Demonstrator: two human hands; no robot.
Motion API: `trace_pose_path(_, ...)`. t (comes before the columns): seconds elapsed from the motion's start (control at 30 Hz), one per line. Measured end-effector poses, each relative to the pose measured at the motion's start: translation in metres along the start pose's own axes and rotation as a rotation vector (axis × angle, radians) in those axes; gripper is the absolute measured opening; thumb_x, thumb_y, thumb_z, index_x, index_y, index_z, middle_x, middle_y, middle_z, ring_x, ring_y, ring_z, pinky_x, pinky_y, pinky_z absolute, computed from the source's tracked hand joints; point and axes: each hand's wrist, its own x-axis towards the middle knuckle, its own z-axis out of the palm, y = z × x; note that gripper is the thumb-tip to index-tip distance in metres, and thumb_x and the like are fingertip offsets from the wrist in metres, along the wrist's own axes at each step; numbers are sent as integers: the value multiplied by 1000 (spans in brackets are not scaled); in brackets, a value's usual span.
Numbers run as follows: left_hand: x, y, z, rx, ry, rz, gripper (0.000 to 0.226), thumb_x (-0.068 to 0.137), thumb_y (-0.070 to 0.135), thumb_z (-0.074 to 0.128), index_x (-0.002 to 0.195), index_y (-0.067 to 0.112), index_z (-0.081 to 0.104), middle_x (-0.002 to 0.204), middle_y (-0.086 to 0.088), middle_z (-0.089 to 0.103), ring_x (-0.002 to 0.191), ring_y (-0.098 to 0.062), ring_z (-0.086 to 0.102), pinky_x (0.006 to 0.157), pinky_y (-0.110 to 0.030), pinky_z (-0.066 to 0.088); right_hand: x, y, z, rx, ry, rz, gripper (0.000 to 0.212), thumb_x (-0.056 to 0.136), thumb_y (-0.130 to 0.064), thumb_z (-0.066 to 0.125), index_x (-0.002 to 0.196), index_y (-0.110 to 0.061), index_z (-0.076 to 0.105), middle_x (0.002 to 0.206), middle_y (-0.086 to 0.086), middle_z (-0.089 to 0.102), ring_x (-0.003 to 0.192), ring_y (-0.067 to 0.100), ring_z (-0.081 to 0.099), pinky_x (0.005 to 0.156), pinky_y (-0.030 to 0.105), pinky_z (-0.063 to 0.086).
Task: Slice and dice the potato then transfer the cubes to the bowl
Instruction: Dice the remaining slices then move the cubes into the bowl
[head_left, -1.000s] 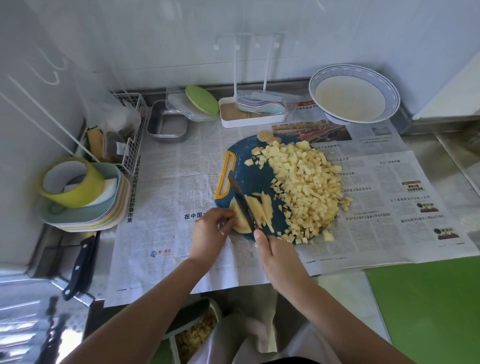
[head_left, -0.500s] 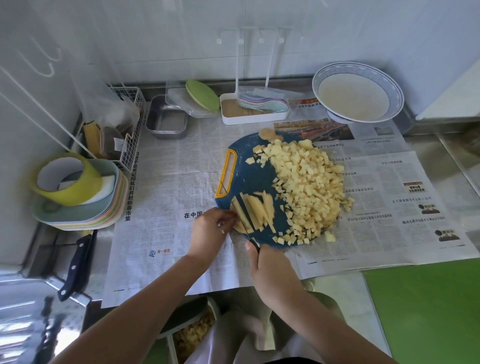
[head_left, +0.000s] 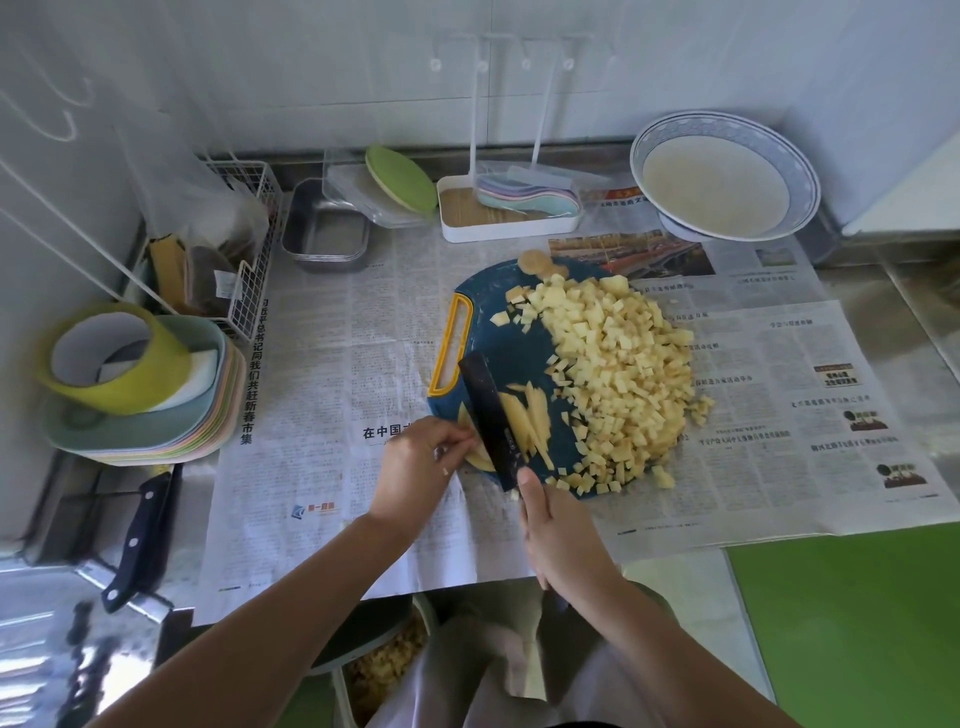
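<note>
While left hand (head_left: 415, 467) pinches potato slab (head_left: 479, 460), right hand (head_left: 558, 540) grips knife (head_left: 491, 423) — keep your blade vertical, strips (head_left: 535, 426) even.

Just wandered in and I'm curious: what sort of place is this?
Probably a home kitchen counter: diced potato heaped on a blue cutting board, a knife gripped in the right hand, and stacked pastel plates at the left.

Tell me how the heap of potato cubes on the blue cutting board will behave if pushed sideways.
The potato cubes are loose and small, so they would probably scatter rather than slide together. A few already lie off the blue cutting board on the newspaper, so more may spill.
</note>
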Motion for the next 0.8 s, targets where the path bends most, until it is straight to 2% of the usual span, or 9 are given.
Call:
trace_pose_path(0.1, 0, 1, -1, 2, -8, 3, 11, 77, 1, 76, 86, 6, 75, 84, -1, 70, 83, -7, 63, 74, -13, 50, -2, 4, 4, 59, 25, -5, 54, 102, -42, 29, 58, -14, 40, 48, 0, 40, 40, 11, 38, 53, 42, 38)
trace_pose_path(0.17, 0, 4, -1, -28, -12, -33, 12, 78, 1, 76, 87, 8, 75, 85, 3, 70, 84, -7, 64, 76, -14, 51, -6, 4, 0, -6, 39, -40, 52, 102, -41, 29, 57, -17, 38, 48, -3, 40, 42, 9, 39, 51, 30, 35)
trace_pose_path(0.2, 0, 5, -2, -56, -16, -81, 12, 78, 1, 75, 87, 10, 75, 85, 5, 70, 83, -6, 65, 77, -15, 52, -8, 4, -3, -53, 49, -66, 51, 102, -40, 28, 58, -18, 38, 50, -4, 40, 45, 8, 40, 51, 23, 33)
trace_pose_path(0.33, 3, 13, -7, -196, -56, -339, 19, 81, 5, 74, 82, 23, 71, 87, 6, 71, 83, -6, 68, 78, -18, 53, -17, -2, -12, -90, 70, -122, 47, 103, -39, 29, 59, -21, 36, 53, -5, 39, 50, 9, 41, 51, 21, 33)
trace_pose_path(0.47, 10, 23, -8, -176, -28, -503, 14, 79, 12, 77, 81, 20, 65, 81, 7, 66, 76, -2, 62, 64, -11, 47, -22, -7, -15, -77, 14, -131, 47, 102, -42, 31, 66, -15, 44, 58, -6, 43, 52, 6, 41, 52, 19, 36)
trace_pose_path(0.57, 19, 19, -14, -127, -151, -668, 16, 78, 20, 79, 77, 17, 64, 71, 2, 68, 66, -13, 64, 64, -22, 51, -25, -9, -13, 4, -30, -98, 43, 100, -45, 33, 81, -13, 53, 62, -8, 45, 55, 2, 41, 54, 15, 37)
trace_pose_path(0.63, 25, 18, -20, -187, -267, -729, 19, 76, 20, 81, 77, 7, 67, 67, -7, 71, 60, -16, 66, 66, -27, 55, -26, -9, -10, -62, -22, -138, 41, 101, -45, 31, 85, -14, 53, 65, -7, 47, 58, 4, 44, 56, 17, 39)
trace_pose_path(0.73, 34, 21, -27, -260, -360, -788, 20, 73, 15, 83, 73, 1, 68, 68, -14, 72, 57, -18, 66, 61, -24, 56, -26, -7, -5, -234, 1, -226, 39, 101, -42, 23, 94, -16, 51, 76, -1, 52, 70, 13, 56, 63, 25, 44)
trace_pose_path(0.8, 39, 24, -29, -260, -400, -819, 18, 73, 12, 82, 72, 0, 68, 68, -14, 72, 54, -16, 67, 56, -21, 55, -26, -7, -1, -321, -1, -231, 46, 99, -45, 17, 99, -15, 52, 79, -2, 52, 73, 14, 58, 63, 24, 46)
